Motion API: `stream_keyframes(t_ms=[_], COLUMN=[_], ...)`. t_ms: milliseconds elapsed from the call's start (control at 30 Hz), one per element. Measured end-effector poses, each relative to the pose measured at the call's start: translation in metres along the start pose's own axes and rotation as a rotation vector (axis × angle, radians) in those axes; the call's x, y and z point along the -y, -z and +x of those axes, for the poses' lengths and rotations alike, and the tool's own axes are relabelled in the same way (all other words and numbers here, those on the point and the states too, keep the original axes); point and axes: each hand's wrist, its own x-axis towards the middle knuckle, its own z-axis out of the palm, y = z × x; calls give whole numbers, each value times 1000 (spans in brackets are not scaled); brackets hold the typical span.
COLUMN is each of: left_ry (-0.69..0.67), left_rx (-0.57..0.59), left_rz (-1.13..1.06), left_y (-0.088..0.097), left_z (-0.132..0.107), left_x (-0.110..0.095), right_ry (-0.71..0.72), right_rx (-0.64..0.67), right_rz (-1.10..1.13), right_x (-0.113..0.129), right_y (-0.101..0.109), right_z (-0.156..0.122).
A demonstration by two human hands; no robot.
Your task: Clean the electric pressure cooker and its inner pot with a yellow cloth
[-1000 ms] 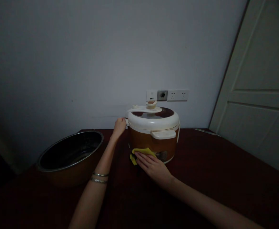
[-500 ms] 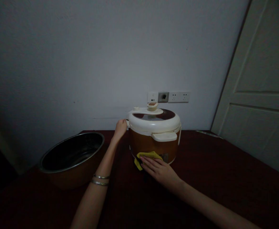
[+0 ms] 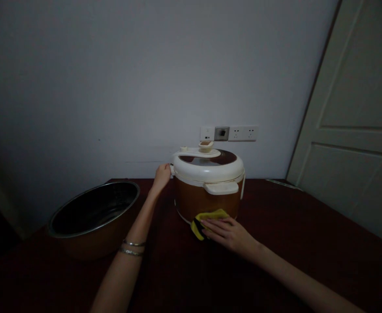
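The cooker (image 3: 191, 198), gripped at ten o'clock by the clenched left hand (image 3: 162, 175), could be skewed by cloth (image 3: 216, 214) overpressed beneath the flat right hand (image 3: 235, 236).

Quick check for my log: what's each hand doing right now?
Left hand: closed, apparently gripping the white side handle of the cooker.
Right hand: open, fingers extended, holding the yellow cloth against the cooker's lower front.

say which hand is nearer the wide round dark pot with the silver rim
Left. The left hand is right of the pot, touching the round white-and-brown cooker; the right hand is farther right, on a yellow-and-black cloth.
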Motion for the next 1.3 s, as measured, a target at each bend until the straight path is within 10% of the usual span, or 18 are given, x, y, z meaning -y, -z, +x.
stream_keyframes(t_ms=[267,500,767,1000,1300], left_ry=[7,11,-5,2,-9], left_rx=[-27,-21,0,-7,-14], left_rz=[-1,-15,-36,-48,-39], left_y=[0,0,3,3,2], left_z=[-2,-1,-4,-5,-3], left_x=[0,1,-3,-7,-3], right_ry=[-299,-126,-268,-131,-282], right_rx=[-238,-2,-312,-132,-362], right_rz=[37,105,224,253,260], right_x=[-32,-19,-53,-28,-49], right_y=[14,8,27,15,17], right_z=[-26,-48,-28,-40,-35])
